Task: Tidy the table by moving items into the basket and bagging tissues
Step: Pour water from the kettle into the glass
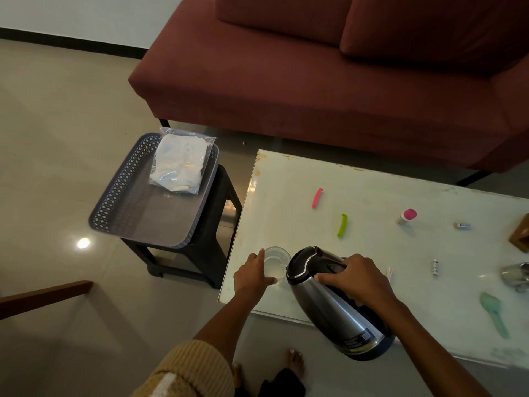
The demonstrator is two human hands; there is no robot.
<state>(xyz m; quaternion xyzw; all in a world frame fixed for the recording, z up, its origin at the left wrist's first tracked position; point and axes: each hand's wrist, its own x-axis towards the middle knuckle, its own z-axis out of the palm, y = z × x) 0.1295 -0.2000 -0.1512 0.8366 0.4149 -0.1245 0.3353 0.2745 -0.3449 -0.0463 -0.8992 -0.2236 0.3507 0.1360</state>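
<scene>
The right grip (363,279) hides the kettle (337,316) handle; steel cup (516,275) cut off

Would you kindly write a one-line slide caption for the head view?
The right hand grips a tilted kettle beside the glass held by the left hand; bagged tissues lie in the basket.

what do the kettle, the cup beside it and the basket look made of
Kettle: likely brushed steel, dull metallic sheen; glossy black plastic-looking lid. Cup: clear glass or plastic, see-through. Basket: probably grey plastic, moulded lattice wall.
</scene>
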